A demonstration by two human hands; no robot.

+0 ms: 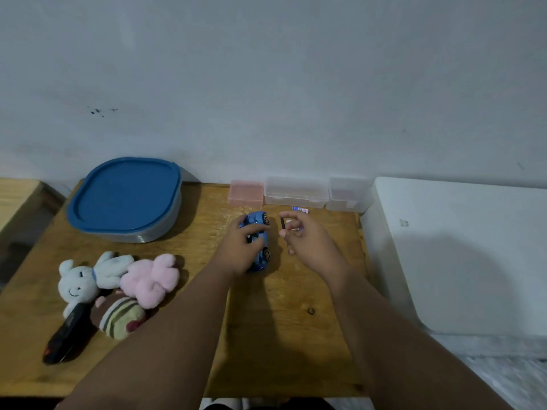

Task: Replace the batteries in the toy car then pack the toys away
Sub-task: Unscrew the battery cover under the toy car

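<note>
Left hand (238,251) grips the toy car (261,219), right hand (312,241) pinches dark tool (282,223), over wooden table (296,344) against grey wall (266,84).

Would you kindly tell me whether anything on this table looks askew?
Only the blue toy car lies tipped on its side, wheels facing right, gripped by the left hand; the right hand pinches a thin dark tool. Nothing looks spilled.

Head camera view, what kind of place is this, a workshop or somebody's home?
Most likely a room in a home: a small wooden table stands against a plain wall, with plush toys, a blue-lidded container and little plastic boxes on it.
</note>
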